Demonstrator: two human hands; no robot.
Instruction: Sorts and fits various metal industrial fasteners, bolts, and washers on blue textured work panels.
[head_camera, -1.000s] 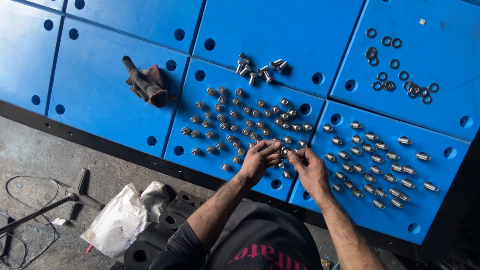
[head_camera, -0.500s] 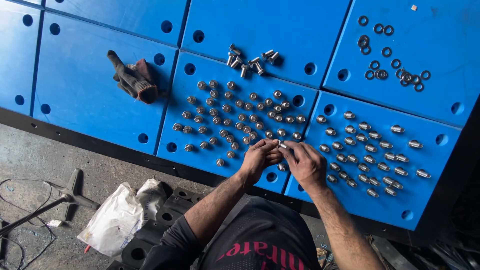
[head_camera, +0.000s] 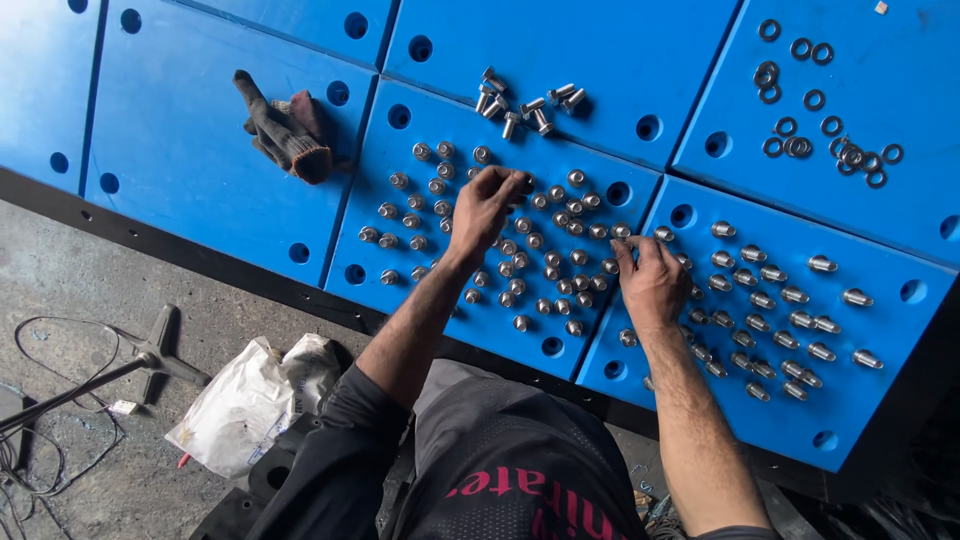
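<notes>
My left hand (head_camera: 487, 205) reaches forward over a blue panel (head_camera: 400, 290) covered with several upright steel bolts (head_camera: 420, 215). Its fingertips are pinched together on a small bolt among the far rows. My right hand (head_camera: 652, 282) rests lower, at the seam between this panel and the right blue panel (head_camera: 900, 340). Its fingers are spread, with the index tip beside a bolt (head_camera: 620, 232). Several bolts lying on their sides (head_camera: 790, 300) fill the right panel just past that hand.
A loose heap of bolts (head_camera: 522, 105) lies beyond the upright rows. Several steel washers (head_camera: 815, 130) are scattered on the far right panel. A dark work glove (head_camera: 285, 132) lies on the left panel. On the concrete floor are a white plastic bag (head_camera: 250, 400) and a metal tool with cable (head_camera: 150, 350).
My hands were together near the panel's front edge. They have separated: the left hand moved forward over the upright bolts and the right stayed near the seam.
</notes>
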